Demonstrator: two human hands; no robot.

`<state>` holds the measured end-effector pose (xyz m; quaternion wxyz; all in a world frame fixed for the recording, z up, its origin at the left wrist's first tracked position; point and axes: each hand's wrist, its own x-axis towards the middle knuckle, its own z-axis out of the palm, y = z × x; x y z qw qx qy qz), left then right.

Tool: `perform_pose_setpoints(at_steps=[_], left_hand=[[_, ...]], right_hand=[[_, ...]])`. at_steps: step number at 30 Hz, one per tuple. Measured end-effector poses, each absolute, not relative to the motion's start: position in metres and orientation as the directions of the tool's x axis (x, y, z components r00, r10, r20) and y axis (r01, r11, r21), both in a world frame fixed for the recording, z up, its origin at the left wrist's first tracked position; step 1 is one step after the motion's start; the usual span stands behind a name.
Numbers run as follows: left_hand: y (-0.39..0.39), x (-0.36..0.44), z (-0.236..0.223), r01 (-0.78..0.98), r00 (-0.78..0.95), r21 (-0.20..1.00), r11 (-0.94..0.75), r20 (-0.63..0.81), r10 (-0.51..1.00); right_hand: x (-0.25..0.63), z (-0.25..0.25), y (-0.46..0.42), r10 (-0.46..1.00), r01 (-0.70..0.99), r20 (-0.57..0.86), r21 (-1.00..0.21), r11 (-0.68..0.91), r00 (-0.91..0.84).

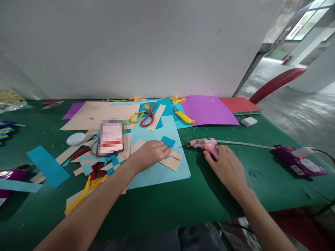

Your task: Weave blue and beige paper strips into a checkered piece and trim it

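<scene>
Right, our right hand [227, 162] is loosely curled round the pink glue gun [206, 144] (nozzle pointing left), on the green table [209, 205]; our left hand [153, 153], fingers bent nearly closed, rests over small paper pieces [172, 161] on the light-blue sheet [154, 177].

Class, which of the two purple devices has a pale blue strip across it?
The left purple device: a pale blue strip crosses it, while the right purple device has a white plug.

Right hand [227, 164] on pink glue gun [205, 143], left hand [151, 153] on paper pieces [171, 162].
</scene>
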<state>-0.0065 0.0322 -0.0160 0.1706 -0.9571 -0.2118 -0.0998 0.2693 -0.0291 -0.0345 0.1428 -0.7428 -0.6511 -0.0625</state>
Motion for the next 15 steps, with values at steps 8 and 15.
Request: perform_pose_setpoints(at_steps=[8,15], left_hand=[[0.0341,-0.0112,-0.0171,0.464,0.871,-0.234,-0.854,0.298,0.392],[0.0313,-0.0116,-0.0167,0.523,0.829,-0.105,-0.846,0.295,0.475]], right_hand=[[0.2681,-0.034,-0.0301,0.946,0.979,0.284,-0.173,-0.11,0.156],[0.2693,-0.0372,-0.0294,0.94,0.982,0.311,-0.167,-0.092,0.141]])
